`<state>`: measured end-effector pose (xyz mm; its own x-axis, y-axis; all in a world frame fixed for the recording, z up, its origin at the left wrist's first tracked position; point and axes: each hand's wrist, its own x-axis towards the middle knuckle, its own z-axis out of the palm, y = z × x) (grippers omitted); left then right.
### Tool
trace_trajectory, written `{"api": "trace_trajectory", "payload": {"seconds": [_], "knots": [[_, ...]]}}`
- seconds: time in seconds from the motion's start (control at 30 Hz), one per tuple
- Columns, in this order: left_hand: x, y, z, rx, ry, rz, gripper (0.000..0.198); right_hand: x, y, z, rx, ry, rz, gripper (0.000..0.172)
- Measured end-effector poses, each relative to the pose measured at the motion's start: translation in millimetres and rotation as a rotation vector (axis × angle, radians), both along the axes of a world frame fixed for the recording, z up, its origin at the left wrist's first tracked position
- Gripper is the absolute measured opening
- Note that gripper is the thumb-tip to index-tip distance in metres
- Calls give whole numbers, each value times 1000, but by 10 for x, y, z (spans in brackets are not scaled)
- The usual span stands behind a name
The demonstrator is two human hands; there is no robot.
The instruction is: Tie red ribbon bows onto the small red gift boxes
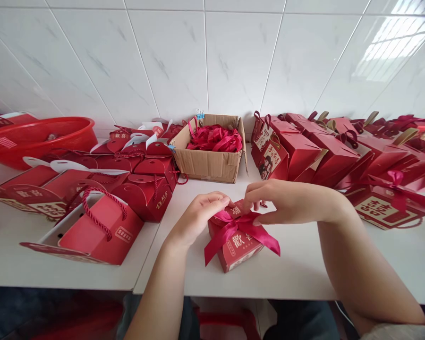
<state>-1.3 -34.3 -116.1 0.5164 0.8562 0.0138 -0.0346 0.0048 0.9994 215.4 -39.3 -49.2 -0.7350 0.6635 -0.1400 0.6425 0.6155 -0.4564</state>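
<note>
A red gift box [242, 250] with gold Chinese lettering sits on the white table before me. A magenta ribbon bow [230, 226] is tied across its top, its two tails spreading to either side. My left hand [200, 215] comes from the left, thumb and fingers closed at the bow's left loop. From the right, my right hand [286, 200] reaches over the box, its fingers bent and its thumb against the bow's right loop. My right fingertips are partly hidden behind the ribbon.
Behind the box stands an open cardboard box [207, 165] of loose magenta ribbons. Red boxes with rope handles [102, 229] crowd the left, near a red plastic basin [67, 130]. Rows of red boxes [301, 151] and a bow-tied box [389, 203] fill the right. A tiled wall [241, 61] rises behind.
</note>
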Motion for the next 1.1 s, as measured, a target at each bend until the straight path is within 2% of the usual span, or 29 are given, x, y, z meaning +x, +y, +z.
{"api": "trace_trajectory", "payload": {"seconds": [0.17,0.3,0.47,0.7,0.8,0.9,0.97,1.1], "knots": [[-3,8,-1,-35,1,44,44,8,11,14,9,4,-36,12],[-10,16,-1,-24,45,99,49,3,15,15,19,2,-31,8],[-12,21,3,2,61,103,54,-3,13,1,12,-27,-36,7],[-14,-3,5,-61,24,93,50,30,6,29,77,-8,-83,8],[-17,-8,-3,-81,7,93,49,-67,-10,10,145,85,-72,9],[-17,-2,-18,-73,-38,86,45,-223,-30,-60,212,136,-51,17],[-15,5,-27,-72,-71,55,43,-311,-41,-115,215,138,-45,20],[-14,17,-27,3,-52,49,35,-390,-60,-177,169,139,-74,16]]}}
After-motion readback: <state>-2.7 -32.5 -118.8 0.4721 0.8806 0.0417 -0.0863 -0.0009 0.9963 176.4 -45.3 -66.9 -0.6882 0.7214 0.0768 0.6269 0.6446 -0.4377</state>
